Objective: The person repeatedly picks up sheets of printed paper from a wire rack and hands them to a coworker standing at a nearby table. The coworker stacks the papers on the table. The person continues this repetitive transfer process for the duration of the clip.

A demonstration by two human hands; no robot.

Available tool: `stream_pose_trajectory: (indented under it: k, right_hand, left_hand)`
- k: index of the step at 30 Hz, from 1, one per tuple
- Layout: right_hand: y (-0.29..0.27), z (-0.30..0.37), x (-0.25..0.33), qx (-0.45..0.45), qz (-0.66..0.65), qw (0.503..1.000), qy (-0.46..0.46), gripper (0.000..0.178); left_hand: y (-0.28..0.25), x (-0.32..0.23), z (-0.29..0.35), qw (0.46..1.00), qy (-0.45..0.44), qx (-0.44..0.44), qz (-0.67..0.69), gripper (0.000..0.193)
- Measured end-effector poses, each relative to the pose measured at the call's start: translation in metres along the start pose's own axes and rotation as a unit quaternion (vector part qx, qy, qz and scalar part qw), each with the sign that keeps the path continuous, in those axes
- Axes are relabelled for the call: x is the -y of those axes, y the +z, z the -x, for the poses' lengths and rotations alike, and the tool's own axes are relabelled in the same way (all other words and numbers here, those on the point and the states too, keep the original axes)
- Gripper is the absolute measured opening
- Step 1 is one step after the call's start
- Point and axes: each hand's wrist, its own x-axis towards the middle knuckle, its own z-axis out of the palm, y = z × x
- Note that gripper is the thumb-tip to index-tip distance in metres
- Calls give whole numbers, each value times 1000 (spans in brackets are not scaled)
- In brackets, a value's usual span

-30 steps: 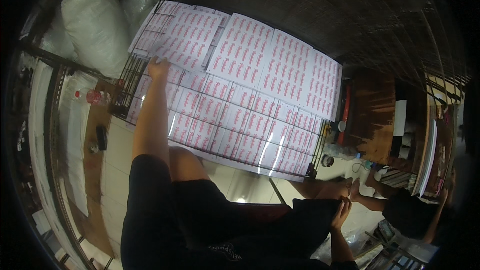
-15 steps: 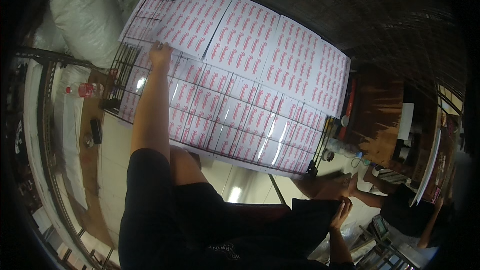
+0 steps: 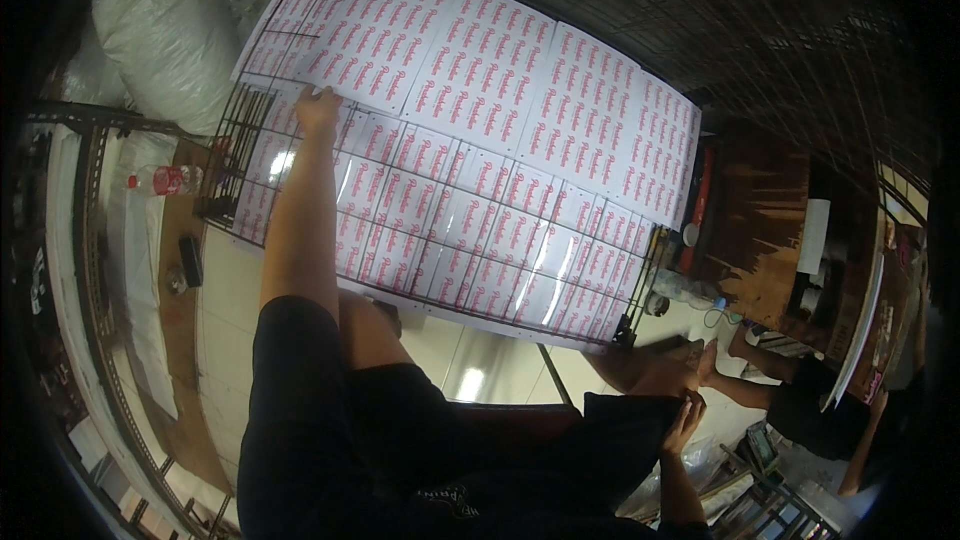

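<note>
Fingers (image 3: 692, 412) of your right hand (image 3: 679, 432) bend against the dark cloth (image 3: 620, 440) at the lower right of the frame, well apart from the paper; whether they grip it or merely rest there, I cannot tell. Farther out, your left hand (image 3: 318, 115) is at the lower left corner of the leftmost sheet (image 3: 385, 35), with its fingers bunched close together at that edge; whether they are pinching the paper is hidden.

That sheet, printed in red, lies left of centre in the upper frame, on top of the wire rack (image 3: 225, 155). You seem to be at the step of lining it up beside the second sheet (image 3: 485, 65), in a row of 4 slanting down to the right. Your next move probably calls for easing the corner flat and freeing the hand without dragging the paper.

Nearer you, the lower layer of printed sheets (image 3: 440, 210) shows beneath the wires, and your left forearm (image 3: 300, 220) crosses over it. Those wires could catch a corner.

Around you are a bottle (image 3: 172, 180) at mid-left, a co-worker (image 3: 825, 420) at lower right and a worn wooden panel (image 3: 755, 210) at right. A bulging white bag (image 3: 165, 40) crowds the upper left, and dark mesh (image 3: 740, 20) along the upper right may limit your reach.
</note>
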Motion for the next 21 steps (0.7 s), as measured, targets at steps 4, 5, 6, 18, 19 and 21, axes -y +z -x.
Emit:
stream_pose_trajectory:
  k: [4,5,6,18,19,21]
  right_hand:
    - [-1,-2,-12,5,21,1000,-13,37]
    - [-1,-2,-13,3,26,1000,-16,38]
    - [-2,-1,-13,3,26,999,-19,38]
    - [-2,-2,-4,8,35,999,-5,40]
    - [-2,-2,-3,11,30,999,0,40]
    - [-3,-2,-3,14,22,1000,-1,40]
  left_hand:
    - [-5,11,-8,999,24,-34,0,50]
    - [-4,11,-7,999,27,-33,0,49]
    - [-3,10,-6,999,29,-32,-1,49]
    - [-7,15,-10,999,1,-24,-32,56]
    - [-9,17,-12,999,-4,-19,-38,57]
    - [-11,19,-15,999,-16,-7,-50,57]
